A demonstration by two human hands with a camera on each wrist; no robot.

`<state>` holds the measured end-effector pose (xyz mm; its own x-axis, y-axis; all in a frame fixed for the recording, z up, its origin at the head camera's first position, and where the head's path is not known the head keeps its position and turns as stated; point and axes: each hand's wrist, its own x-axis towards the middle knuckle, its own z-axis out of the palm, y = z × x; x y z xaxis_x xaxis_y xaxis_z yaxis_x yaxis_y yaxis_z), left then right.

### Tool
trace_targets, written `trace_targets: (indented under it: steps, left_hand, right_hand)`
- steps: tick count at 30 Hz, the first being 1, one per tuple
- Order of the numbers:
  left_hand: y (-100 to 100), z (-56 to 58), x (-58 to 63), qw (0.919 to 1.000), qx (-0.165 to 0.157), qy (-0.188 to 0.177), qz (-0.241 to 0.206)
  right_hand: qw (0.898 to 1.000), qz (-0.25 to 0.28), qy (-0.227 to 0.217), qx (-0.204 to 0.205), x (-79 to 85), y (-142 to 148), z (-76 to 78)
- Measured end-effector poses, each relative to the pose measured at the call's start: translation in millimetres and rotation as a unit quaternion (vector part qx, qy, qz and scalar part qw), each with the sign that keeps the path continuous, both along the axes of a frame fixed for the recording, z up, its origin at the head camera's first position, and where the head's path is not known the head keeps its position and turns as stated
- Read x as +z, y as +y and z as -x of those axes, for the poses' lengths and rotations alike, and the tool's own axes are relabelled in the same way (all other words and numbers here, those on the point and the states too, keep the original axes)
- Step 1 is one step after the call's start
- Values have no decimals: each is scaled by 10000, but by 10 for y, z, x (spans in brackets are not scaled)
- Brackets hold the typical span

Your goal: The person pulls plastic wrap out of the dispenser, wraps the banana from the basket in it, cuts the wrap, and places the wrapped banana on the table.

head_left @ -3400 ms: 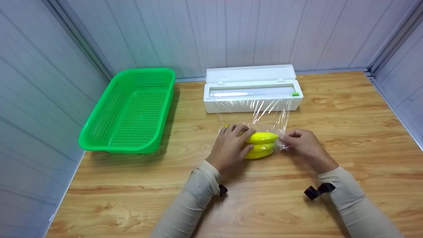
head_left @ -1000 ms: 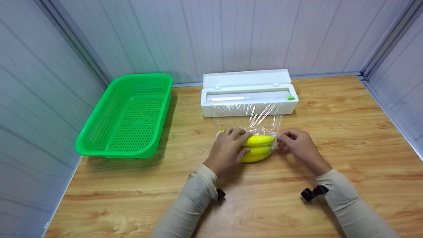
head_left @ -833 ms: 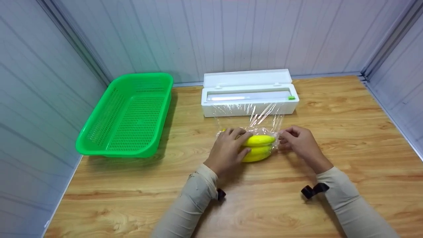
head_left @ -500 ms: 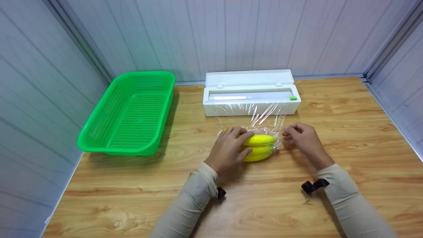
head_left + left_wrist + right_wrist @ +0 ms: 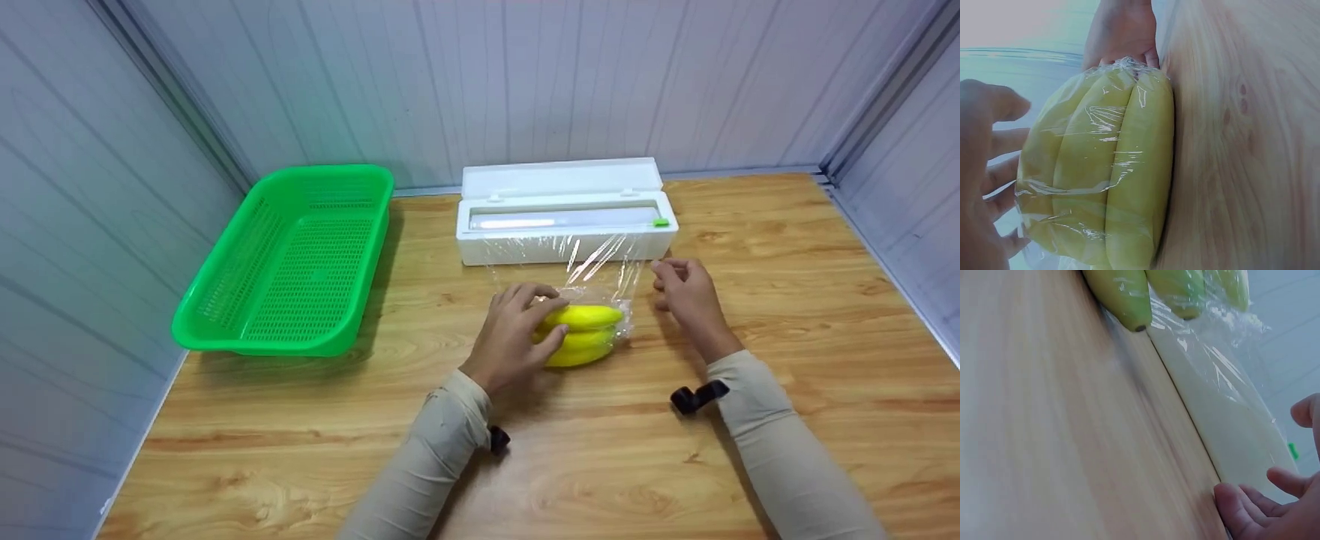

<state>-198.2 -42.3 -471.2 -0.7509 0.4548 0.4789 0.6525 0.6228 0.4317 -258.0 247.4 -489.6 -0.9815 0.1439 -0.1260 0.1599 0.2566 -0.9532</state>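
Observation:
A bunch of yellow bananas (image 5: 589, 339), wrapped in clear cling film, lies on the wooden table. From it a sheet of cling film (image 5: 600, 271) stretches back to a white cling film box (image 5: 480, 251), whose lid stands up with the roll showing inside. My left hand (image 5: 510, 337) is at the left of the bunch, thumb and fingers spread and lightly bent. In the left wrist view its fingertips are right beside the wrapped bananas (image 5: 1084, 163). Holding nothing, my right hand (image 5: 690, 300) hovers near the box's front right corner, fingers loosely bent.
A green plastic basket (image 5: 360, 315) with a slotted bottom stands at the left, against the wall. A small green slider (image 5: 661, 223) sits at the box's right end. Pale panel walls (image 5: 420, 82) close in the table at the back and both sides.
My right hand has let go of the film at the bananas' right end and moved back toward the box. The left hand's fingers have lifted and loosened from the bunch. Bananas and box stay put.

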Motion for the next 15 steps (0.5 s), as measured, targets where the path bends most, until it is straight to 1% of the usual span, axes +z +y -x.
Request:
trace_targets:
  steps: [3,7,10,13,15]
  left_hand:
    - [10,-6,-10,9999,6,0,-120]
    - [29,-10,-21,9998,-49,-91,-161]
    - [35,-6,-17,9997,-49,-174,-182]
    - [36,6,2,9996,-49,-270,-120]
    - [24,26,36,9994,-86,-320,-29]
  right_hand:
    - [9999,151,22,-13,-19,3,48]
    - [9997,156,202,-37,-57,-7,110]
    - [9990,287,342,-28,-84,-18,153]
    - [9978,488,452,-14,-96,-28,186]
    - [9967,657,485,0,-98,-42,215]
